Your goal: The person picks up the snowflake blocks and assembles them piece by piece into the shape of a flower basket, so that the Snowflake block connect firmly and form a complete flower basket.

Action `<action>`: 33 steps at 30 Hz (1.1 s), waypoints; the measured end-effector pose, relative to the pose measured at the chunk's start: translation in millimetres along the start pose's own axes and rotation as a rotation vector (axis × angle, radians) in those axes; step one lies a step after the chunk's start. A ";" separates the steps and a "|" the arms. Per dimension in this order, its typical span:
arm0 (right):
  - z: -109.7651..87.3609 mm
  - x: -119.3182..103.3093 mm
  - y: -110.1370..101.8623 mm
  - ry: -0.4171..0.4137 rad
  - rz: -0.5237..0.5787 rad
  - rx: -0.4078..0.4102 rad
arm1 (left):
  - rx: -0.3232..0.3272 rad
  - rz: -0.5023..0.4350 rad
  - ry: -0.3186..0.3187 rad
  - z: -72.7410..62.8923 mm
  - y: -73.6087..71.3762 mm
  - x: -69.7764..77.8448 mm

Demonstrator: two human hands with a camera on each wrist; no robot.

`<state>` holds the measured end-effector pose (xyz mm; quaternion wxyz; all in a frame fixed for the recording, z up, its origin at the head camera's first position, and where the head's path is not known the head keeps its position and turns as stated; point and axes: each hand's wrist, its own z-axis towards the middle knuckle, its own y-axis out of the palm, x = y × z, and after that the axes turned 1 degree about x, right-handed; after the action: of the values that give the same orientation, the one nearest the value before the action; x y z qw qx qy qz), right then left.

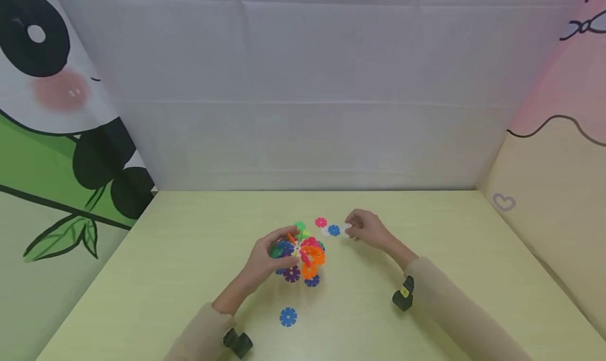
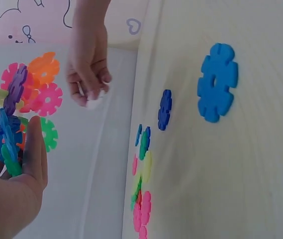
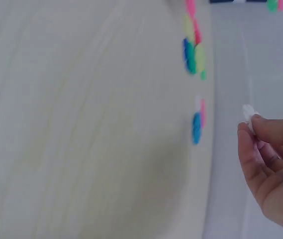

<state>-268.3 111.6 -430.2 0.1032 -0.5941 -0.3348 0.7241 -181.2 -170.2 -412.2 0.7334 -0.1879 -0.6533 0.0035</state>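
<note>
The left grip (image 1: 259, 257) curves round a cluster (image 1: 311, 256) of slotted discs, thumb on the near side, fingers on the far; the right grip (image 1: 371, 230) pinches a white disc (image 3: 248, 110) to the cluster's right. The wrapping hold probably steadies the cluster while leaving its right side exposed; the fingertip pinch likely suits so thin a piece, keeping much of its rim uncovered. A pink disc (image 1: 321, 222) and a blue disc (image 1: 333, 230) lie between, toward the surface's (image 1: 426, 213) far edge, where a pale wall (image 1: 331, 87) limits reach. More room for moving lies right and near, past a lone blue piece (image 1: 288, 317).
</note>
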 end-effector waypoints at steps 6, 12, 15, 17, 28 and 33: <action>-12.0 -63.8 -5.2 -0.112 0.148 0.012 | -0.049 -0.064 0.013 7.3 3.6 4.4; -15.5 -89.7 -3.8 -0.147 0.166 -0.006 | -0.094 -0.109 0.030 9.4 7.5 6.2; -15.7 -90.9 -1.6 -0.151 0.157 -0.001 | -0.103 -0.115 0.038 10.1 9.3 6.4; -15.9 -91.3 -0.6 -0.158 0.148 0.005 | -0.106 -0.112 0.044 10.4 10.7 7.0; -16.9 -93.3 4.6 -0.168 0.096 -0.014 | -0.122 -0.048 0.055 11.1 13.5 6.8; -17.2 -96.6 1.4 -0.163 0.080 -0.056 | -0.146 -0.089 0.050 11.4 12.0 4.4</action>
<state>-225.6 63.9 -355.8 0.0300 -0.5486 -0.3384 0.7640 -188.7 -154.9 -410.5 0.7333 -0.2117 -0.6409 -0.0812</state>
